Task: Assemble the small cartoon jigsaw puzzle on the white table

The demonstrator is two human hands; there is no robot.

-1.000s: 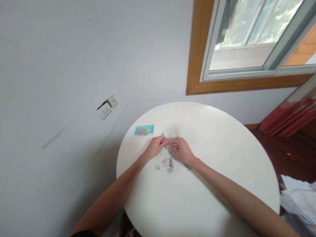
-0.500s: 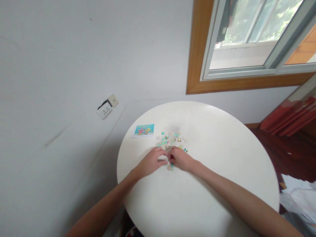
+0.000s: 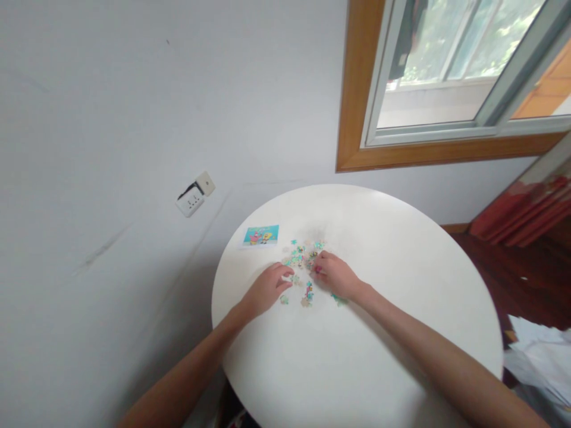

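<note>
Small colourful jigsaw puzzle pieces (image 3: pixel 295 259) lie scattered near the middle of a round white table (image 3: pixel 401 249). My right hand (image 3: pixel 334 273) is closed at the right side of the pile, with a pink puzzle piece (image 3: pixel 318 270) between its fingertips. Left of the pieces, my left hand (image 3: pixel 270 286) rests with thumb and fingers apart, holding nothing I can see. Between the hands and slightly nearer me lies a short upright cluster of pieces (image 3: pixel 309 290). A picture card (image 3: pixel 261 235) with two cartoon figures on blue lies behind my left hand.
A white wall with a power socket (image 3: pixel 191 201) runs along the left and back. The wood-framed window (image 3: pixel 359 156) is above the table's far edge. A red curtain (image 3: pixel 521 211) hangs at right, and white papers or bags (image 3: pixel 542 351) lie at lower right.
My hands, close together before, have moved apart. The right hand went up and right to the pile; the left drew back to the left. The cluster of pieces between them is now uncovered.
</note>
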